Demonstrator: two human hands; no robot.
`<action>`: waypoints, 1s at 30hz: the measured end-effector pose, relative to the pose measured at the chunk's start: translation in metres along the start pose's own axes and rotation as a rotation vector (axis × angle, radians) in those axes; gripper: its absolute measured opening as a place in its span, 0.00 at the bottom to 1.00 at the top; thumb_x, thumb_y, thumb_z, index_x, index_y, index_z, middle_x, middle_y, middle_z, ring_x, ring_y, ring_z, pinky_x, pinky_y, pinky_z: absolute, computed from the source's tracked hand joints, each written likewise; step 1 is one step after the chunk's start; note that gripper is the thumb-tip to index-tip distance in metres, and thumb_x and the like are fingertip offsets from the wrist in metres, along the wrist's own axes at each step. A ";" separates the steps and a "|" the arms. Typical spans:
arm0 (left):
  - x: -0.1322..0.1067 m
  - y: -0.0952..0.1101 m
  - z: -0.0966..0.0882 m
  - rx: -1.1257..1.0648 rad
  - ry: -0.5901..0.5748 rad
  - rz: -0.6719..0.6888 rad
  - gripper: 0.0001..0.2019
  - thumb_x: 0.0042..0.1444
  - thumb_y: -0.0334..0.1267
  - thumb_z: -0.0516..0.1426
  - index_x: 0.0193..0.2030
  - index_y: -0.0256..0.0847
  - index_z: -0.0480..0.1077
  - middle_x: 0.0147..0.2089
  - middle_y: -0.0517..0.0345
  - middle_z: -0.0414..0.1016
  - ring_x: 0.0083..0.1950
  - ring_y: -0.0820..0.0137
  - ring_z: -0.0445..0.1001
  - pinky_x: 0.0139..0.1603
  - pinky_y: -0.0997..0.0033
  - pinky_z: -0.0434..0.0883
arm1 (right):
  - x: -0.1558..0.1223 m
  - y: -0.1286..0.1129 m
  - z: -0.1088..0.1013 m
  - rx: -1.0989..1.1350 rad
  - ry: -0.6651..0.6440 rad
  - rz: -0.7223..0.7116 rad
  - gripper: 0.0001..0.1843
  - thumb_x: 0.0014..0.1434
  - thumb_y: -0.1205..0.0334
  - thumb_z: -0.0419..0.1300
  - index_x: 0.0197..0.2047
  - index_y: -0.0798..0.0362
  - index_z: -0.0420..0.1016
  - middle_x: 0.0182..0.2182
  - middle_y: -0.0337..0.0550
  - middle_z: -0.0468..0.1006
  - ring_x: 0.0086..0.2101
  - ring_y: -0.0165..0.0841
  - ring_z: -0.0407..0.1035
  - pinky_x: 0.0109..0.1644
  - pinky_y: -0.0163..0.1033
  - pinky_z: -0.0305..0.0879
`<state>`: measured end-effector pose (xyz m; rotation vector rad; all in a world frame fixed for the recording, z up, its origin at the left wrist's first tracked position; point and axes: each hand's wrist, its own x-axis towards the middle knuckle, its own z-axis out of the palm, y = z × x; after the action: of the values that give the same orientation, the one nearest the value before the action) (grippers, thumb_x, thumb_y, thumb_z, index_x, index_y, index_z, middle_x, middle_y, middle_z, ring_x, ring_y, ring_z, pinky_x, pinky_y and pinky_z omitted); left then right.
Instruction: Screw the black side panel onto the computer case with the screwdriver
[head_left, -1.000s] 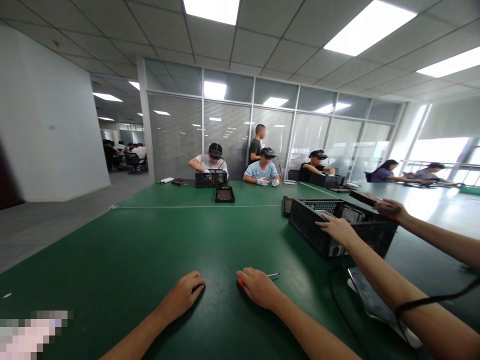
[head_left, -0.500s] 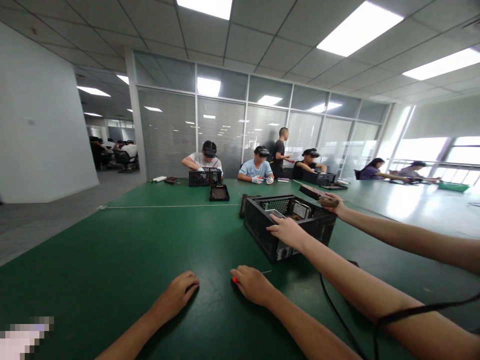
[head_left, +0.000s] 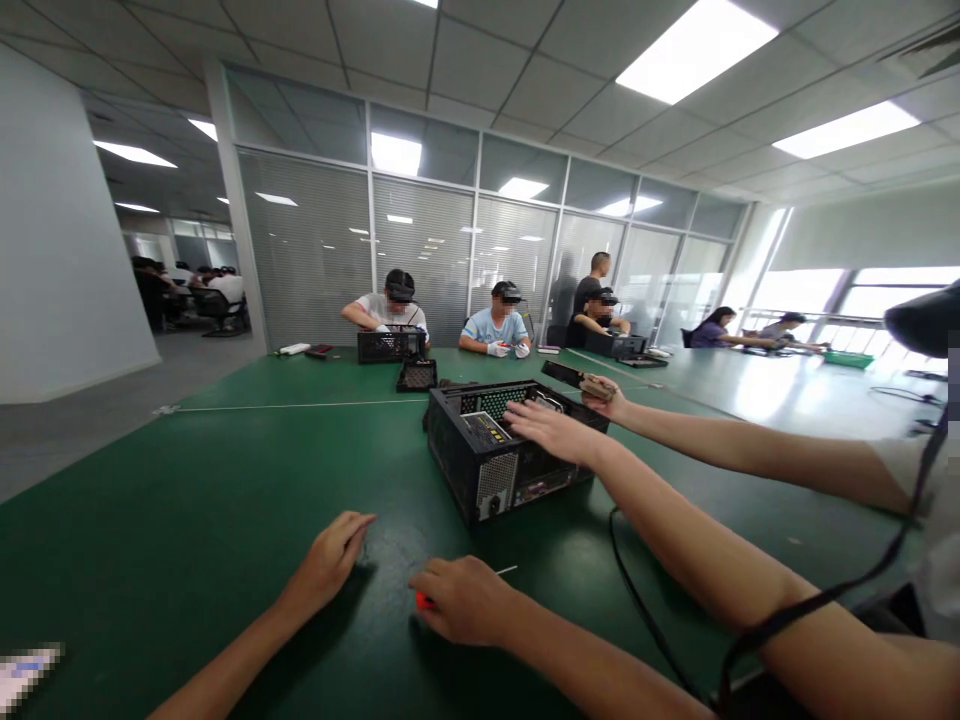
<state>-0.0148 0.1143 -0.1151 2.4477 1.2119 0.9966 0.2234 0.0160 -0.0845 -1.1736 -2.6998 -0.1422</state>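
Near left edge: a pixelated pale item (head_left: 26, 670) is cut off by the frame; what it is cannot be told.
Right hand: the right hand (head_left: 465, 600) is closed around a screwdriver (head_left: 425, 600); its red handle is partly covered by the fingers, and its thin shaft is seen past the knuckles, pointed toward the right.
Left hand: nothing is grasped by the left hand (head_left: 328, 560); its fingers are loosely extended near the right hand, and whether the tabletop is touched cannot be told.
Tabletop: both hands are set above a green tabletop (head_left: 247, 500), by which the screwdriver's place is also given, just in front of the case.
Cable: a black cable (head_left: 637, 590) is laid along the tabletop, right of the screwdriver.
Computer case: a black computer case (head_left: 452, 450) is placed beyond the hands, open at the top; a labelled power supply (head_left: 487, 428) is seen inside.
Neighbour's hands: one co-worker's hand (head_left: 555, 430) is held over the case opening; by the other co-worker's hand (head_left: 606, 398) a flat dark piece (head_left: 562, 375) is gripped beyond it.
Far side: another open case (head_left: 386, 347) is worked on by a person in white (head_left: 369, 306); a person in light blue (head_left: 491, 328) is seated alongside.
Background: a glass partition (head_left: 300, 250) is seen.
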 end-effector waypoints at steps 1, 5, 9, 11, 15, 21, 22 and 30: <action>0.005 0.006 -0.002 -0.005 0.007 0.013 0.15 0.61 0.42 0.44 0.45 0.42 0.68 0.44 0.55 0.72 0.45 0.67 0.70 0.48 0.68 0.67 | -0.002 -0.006 -0.003 -0.007 -0.003 0.007 0.16 0.58 0.54 0.52 0.48 0.51 0.66 0.38 0.42 0.73 0.32 0.31 0.68 0.31 0.33 0.60; 0.047 0.063 -0.006 -0.008 -0.035 0.112 0.15 0.62 0.44 0.43 0.39 0.42 0.68 0.39 0.57 0.73 0.41 0.69 0.71 0.45 0.70 0.67 | -0.013 -0.022 -0.022 -0.013 0.014 0.102 0.14 0.58 0.52 0.52 0.42 0.52 0.67 0.33 0.42 0.74 0.29 0.31 0.68 0.29 0.34 0.58; 0.116 0.147 0.017 0.119 -0.122 0.364 0.17 0.65 0.42 0.38 0.40 0.39 0.64 0.38 0.54 0.71 0.41 0.68 0.71 0.46 0.68 0.65 | -0.032 -0.018 -0.044 -0.028 0.057 0.288 0.10 0.59 0.55 0.51 0.37 0.52 0.67 0.31 0.42 0.74 0.29 0.32 0.68 0.28 0.34 0.55; 0.149 0.185 0.039 0.239 -0.113 0.469 0.18 0.65 0.41 0.37 0.39 0.37 0.64 0.40 0.46 0.71 0.46 0.63 0.70 0.50 0.63 0.63 | -0.043 -0.013 -0.052 -0.038 0.097 0.392 0.09 0.59 0.56 0.51 0.36 0.51 0.67 0.31 0.41 0.74 0.29 0.32 0.68 0.28 0.35 0.55; 0.188 0.233 0.084 0.352 -0.120 0.375 0.19 0.63 0.48 0.40 0.41 0.34 0.62 0.40 0.38 0.71 0.45 0.59 0.72 0.46 0.60 0.65 | -0.070 -0.006 -0.057 -0.050 0.183 0.535 0.07 0.60 0.58 0.51 0.38 0.50 0.66 0.31 0.41 0.73 0.30 0.33 0.68 0.30 0.36 0.54; 0.194 0.221 0.093 0.446 -0.148 0.224 0.17 0.60 0.48 0.49 0.45 0.34 0.59 0.37 0.39 0.74 0.41 0.56 0.75 0.39 0.63 0.68 | -0.103 -0.002 -0.057 -0.079 0.223 0.594 0.06 0.60 0.59 0.51 0.39 0.50 0.66 0.31 0.41 0.73 0.30 0.33 0.68 0.30 0.36 0.54; 0.193 0.213 0.088 0.453 -0.145 0.213 0.16 0.60 0.47 0.49 0.45 0.34 0.59 0.37 0.39 0.74 0.42 0.56 0.75 0.39 0.63 0.68 | -0.106 -0.002 -0.058 -0.083 0.231 0.595 0.06 0.60 0.59 0.50 0.38 0.50 0.66 0.31 0.41 0.73 0.30 0.33 0.68 0.30 0.36 0.54; 0.172 0.134 0.030 0.621 -0.159 0.211 0.18 0.58 0.53 0.48 0.43 0.37 0.59 0.34 0.45 0.74 0.39 0.56 0.75 0.37 0.66 0.67 | -0.117 -0.001 -0.072 -0.050 0.334 0.605 0.09 0.61 0.57 0.49 0.39 0.51 0.68 0.30 0.43 0.74 0.31 0.33 0.69 0.32 0.35 0.56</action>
<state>0.1606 0.1652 0.0079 3.1071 1.3859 0.4938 0.3109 -0.0805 -0.0392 -1.7411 -1.9737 -0.2828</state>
